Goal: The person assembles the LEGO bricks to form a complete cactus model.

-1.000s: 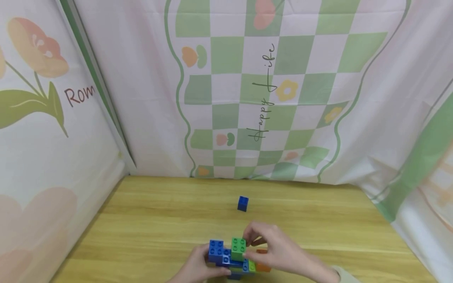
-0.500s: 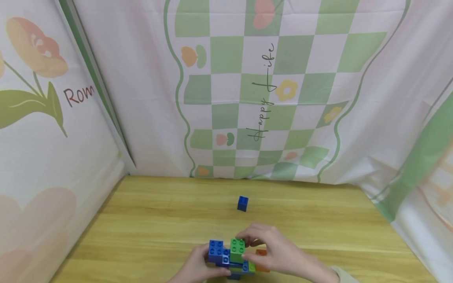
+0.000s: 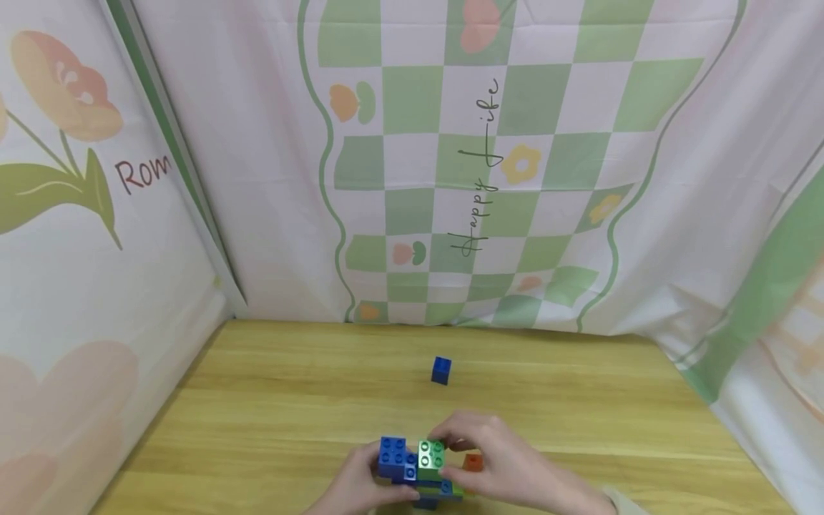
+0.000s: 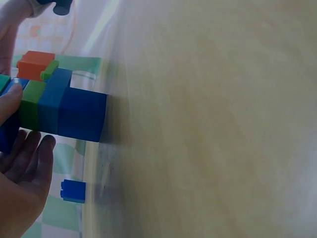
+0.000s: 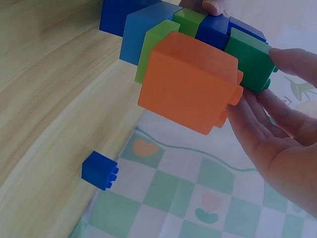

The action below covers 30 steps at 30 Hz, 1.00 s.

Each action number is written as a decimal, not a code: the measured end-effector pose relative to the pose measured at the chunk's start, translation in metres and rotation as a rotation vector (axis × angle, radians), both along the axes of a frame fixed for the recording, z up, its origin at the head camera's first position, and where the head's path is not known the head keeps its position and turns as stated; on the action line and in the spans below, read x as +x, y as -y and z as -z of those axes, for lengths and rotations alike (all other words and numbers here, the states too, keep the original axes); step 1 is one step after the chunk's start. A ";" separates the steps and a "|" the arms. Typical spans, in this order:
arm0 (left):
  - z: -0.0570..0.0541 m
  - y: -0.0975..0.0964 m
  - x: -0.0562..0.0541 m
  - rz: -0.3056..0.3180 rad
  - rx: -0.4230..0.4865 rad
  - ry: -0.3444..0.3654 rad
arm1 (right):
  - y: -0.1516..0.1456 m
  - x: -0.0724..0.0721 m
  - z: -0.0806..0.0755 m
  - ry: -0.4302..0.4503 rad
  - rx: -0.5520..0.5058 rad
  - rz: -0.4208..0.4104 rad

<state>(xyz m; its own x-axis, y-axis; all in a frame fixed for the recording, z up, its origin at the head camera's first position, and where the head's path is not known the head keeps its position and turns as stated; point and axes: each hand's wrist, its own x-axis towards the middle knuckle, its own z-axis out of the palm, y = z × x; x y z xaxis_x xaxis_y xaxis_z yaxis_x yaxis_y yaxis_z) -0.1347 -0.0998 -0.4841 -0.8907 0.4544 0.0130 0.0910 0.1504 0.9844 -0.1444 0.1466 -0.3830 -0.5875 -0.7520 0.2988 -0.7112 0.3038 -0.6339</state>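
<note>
A structure of stacked toy building bricks stands on the table near the front, with blue, light-blue and lime pieces and an orange brick (image 5: pixel 190 82) at its right side. My left hand (image 3: pixel 360 481) grips its left part, thumb in front, beside a raised blue brick (image 3: pixel 392 453). On top, my right hand (image 3: pixel 505 461) pinches a green brick (image 3: pixel 430 460) between thumb and fingers. In the right wrist view that green brick (image 5: pixel 249 59) sits against the dark-blue layer, studs outward. The lowest dark-blue brick (image 4: pixel 81 114) meets the tabletop in the left wrist view.
One loose blue brick (image 3: pixel 440 370) lies on the wooden table (image 3: pixel 309 379) beyond the hands. A checkered cloth curtain (image 3: pixel 412 164) hangs along the back edge, and a flowered cloth (image 3: pixel 71 286) closes off the left side.
The right hand and green brick have shifted slightly left and then down onto the structure. More of the orange brick is covered by the right hand. The left hand stays in place.
</note>
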 end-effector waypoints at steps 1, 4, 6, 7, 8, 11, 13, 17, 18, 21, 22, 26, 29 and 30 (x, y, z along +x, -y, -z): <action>0.000 0.000 0.000 0.000 0.002 -0.011 | 0.001 0.000 0.000 -0.011 -0.005 -0.002; 0.001 0.000 0.001 0.001 0.007 -0.036 | 0.002 0.001 0.001 -0.040 -0.020 -0.009; 0.001 0.000 0.001 0.001 0.014 -0.028 | 0.002 0.000 0.001 -0.031 -0.025 -0.010; 0.001 0.000 0.001 0.002 0.017 -0.029 | 0.002 0.000 0.001 -0.026 -0.026 -0.011; 0.001 -0.001 0.001 0.003 0.020 -0.027 | 0.001 0.000 0.001 -0.022 -0.026 -0.012; 0.000 -0.001 0.001 0.007 0.025 -0.026 | 0.001 0.000 0.002 -0.003 -0.030 -0.018; 0.000 -0.001 0.000 0.008 0.026 -0.016 | 0.001 -0.001 0.002 0.017 -0.036 -0.026; -0.002 0.000 0.000 0.000 0.019 0.012 | 0.001 -0.003 0.002 0.098 -0.049 -0.020; -0.002 0.000 0.000 -0.001 0.017 0.015 | 0.001 -0.004 0.002 0.114 -0.049 -0.016; -0.002 0.000 0.000 0.000 0.015 0.015 | 0.000 -0.005 0.002 0.137 -0.044 -0.008; -0.002 0.000 0.000 0.001 0.017 0.015 | 0.000 -0.005 0.002 0.136 -0.042 -0.007; -0.002 -0.001 0.000 0.007 0.026 0.013 | 0.000 -0.005 0.003 0.132 -0.047 -0.008; -0.002 -0.001 0.000 0.012 0.034 0.020 | 0.001 -0.004 0.003 0.115 -0.056 -0.008; -0.002 0.000 0.000 0.014 0.036 0.023 | 0.001 -0.003 0.003 0.109 -0.057 -0.007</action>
